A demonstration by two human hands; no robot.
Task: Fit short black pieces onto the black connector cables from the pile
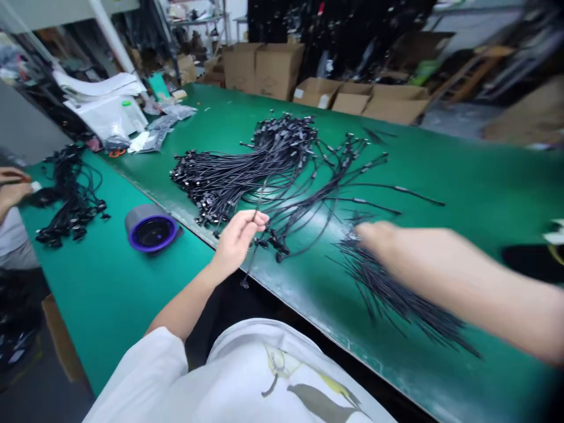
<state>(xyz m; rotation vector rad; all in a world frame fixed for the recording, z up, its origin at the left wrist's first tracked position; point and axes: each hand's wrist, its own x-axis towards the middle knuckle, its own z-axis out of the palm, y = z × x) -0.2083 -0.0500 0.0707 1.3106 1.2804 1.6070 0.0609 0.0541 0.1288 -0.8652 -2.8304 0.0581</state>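
Note:
My left hand [240,237] is closed in a pinch on a thin black cable [249,269], at the near edge of the green table. The cable's lower end, with a small connector, hangs over the edge. My right hand [374,238] is smeared by motion above a bundle of thin black strips [396,288], and its fingers cannot be made out. Beyond my left hand lies a large heap of black cables [238,167] with connectors at their ends. A looser bunch of cables [326,194] fans out to the right of it.
On the left table stand a grey and purple round container [152,229] and another pile of black cables [73,197]. Another person's hand [13,191] is at the far left. Cardboard boxes [264,67] line the far edge. Plastic bags [161,126] lie at the back left.

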